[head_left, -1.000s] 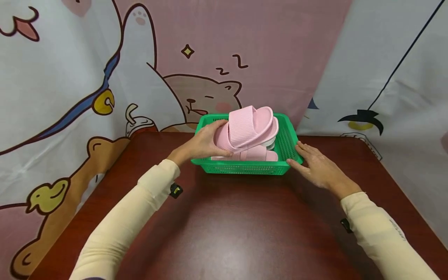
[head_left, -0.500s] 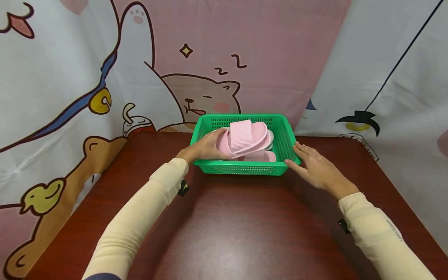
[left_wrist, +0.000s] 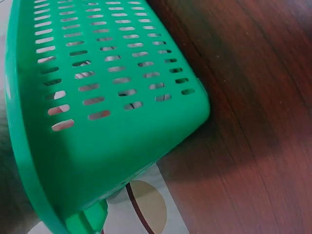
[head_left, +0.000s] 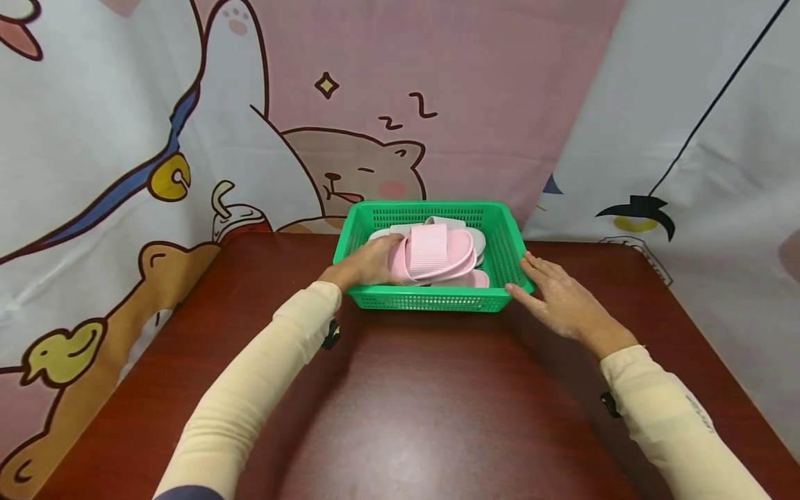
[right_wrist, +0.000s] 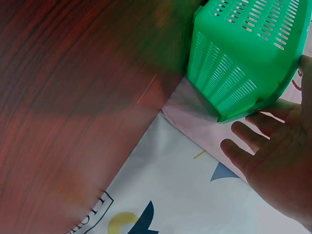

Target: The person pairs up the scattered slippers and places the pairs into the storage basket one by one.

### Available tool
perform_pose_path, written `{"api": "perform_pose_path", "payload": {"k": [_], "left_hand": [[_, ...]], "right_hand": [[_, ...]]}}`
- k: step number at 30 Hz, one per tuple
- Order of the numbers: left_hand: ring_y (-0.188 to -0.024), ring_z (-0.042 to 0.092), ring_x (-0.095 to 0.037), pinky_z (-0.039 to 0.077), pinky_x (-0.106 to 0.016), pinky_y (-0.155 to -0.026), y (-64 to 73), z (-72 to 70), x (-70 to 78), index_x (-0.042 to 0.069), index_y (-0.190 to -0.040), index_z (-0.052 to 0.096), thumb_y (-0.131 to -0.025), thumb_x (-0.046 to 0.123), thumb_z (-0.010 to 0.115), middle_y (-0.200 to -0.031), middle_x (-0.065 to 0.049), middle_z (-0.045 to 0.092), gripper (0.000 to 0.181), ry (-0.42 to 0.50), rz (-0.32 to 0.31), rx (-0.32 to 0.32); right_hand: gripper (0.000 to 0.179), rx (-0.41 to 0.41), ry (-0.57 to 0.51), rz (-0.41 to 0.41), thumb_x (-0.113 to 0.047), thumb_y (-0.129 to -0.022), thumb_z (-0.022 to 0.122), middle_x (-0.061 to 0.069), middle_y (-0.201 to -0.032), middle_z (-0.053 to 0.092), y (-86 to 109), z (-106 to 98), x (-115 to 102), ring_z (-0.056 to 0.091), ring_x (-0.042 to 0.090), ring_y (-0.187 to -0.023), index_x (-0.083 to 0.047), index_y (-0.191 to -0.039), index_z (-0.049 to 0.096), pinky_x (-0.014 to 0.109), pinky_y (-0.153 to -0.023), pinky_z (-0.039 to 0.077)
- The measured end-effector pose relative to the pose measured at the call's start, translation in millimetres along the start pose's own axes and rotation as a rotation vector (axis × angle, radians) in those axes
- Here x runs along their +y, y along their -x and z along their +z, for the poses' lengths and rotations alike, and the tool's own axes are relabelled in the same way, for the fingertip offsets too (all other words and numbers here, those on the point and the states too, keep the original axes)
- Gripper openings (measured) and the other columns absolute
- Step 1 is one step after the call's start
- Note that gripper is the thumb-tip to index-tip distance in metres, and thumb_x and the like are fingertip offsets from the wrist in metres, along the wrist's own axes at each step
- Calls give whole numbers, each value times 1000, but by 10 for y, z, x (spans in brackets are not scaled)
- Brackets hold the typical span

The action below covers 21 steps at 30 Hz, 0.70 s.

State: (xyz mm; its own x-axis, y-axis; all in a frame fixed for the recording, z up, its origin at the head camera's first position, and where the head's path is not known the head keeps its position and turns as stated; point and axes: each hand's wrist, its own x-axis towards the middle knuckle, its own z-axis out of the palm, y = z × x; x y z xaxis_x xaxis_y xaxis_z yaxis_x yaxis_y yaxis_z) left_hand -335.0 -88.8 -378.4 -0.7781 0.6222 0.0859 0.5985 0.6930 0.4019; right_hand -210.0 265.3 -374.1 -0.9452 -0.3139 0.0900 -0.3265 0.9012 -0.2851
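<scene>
A green perforated plastic basket (head_left: 431, 300) stands near the back of the table; in the left wrist view its wall (left_wrist: 107, 146) hides the left hand. Pink slippers (head_left: 429, 251) with ribbed straps lie tilted inside, and my left hand (head_left: 370, 262) grips them by their left end. Behind them in the basket are white-grey slippers (head_left: 478, 239). One more pink slipper (head_left: 478, 279) lies low at the front wall. My right hand (head_left: 565, 298) rests at the basket's right front corner, thumb at the rim. In the right wrist view its fingers (right_wrist: 248, 136) are spread and fairly straight.
The dark red-brown wooden table (head_left: 400, 403) extends in front of the basket. A cartoon-printed cloth (head_left: 500, 90) hangs right behind the table's back edge and along both sides.
My left hand has lowered the pink slippers deeper into the basket, and the white-grey slippers behind show more. The right hand has stayed at the basket's corner.
</scene>
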Motion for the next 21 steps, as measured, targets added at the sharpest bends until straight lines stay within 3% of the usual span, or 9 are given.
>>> {"api": "perform_pose_path", "payload": {"k": [3,8,12,17,21], "left_hand": [[-130,49,-28,38,-37,-109,-24,1,-13,-2,-147,44,-75,36,91,-142,-16,54,95,-2,-9,24],[-140,39,-30,31,-40,-115,-86,-19,-40,1,-155,34,-75,34,91,-153,-16,43,103,14,-77,44],[-147,29,-30,22,-39,-119,-162,-31,-65,2,-158,26,-81,28,88,-159,-16,34,102,10,-116,66],[-150,19,-38,16,-44,-120,-261,-9,-70,-4,-158,18,-95,28,74,-163,-24,22,90,-150,-131,47],[-148,22,-41,23,-49,-118,-313,25,-61,-4,-158,19,-99,31,67,-163,-25,22,84,-294,-158,51]], "right_hand": [[81,5,-1,0,-54,-104,47,22,-164,22,-1,2,-9,20,46,-148,5,-156,30,64,-113,21],[80,8,-4,3,-53,-104,48,22,-164,22,3,4,-15,20,46,-148,5,-156,30,63,-113,21],[81,7,-10,8,-54,-104,47,21,-164,22,6,10,-8,19,46,-148,4,-157,29,63,-113,21],[81,17,-13,8,-55,-104,47,21,-164,22,11,21,-3,20,45,-148,4,-157,30,63,-113,22],[80,23,-15,5,-54,-104,48,21,-164,23,12,21,-4,21,45,-148,5,-156,30,63,-113,23]]}}
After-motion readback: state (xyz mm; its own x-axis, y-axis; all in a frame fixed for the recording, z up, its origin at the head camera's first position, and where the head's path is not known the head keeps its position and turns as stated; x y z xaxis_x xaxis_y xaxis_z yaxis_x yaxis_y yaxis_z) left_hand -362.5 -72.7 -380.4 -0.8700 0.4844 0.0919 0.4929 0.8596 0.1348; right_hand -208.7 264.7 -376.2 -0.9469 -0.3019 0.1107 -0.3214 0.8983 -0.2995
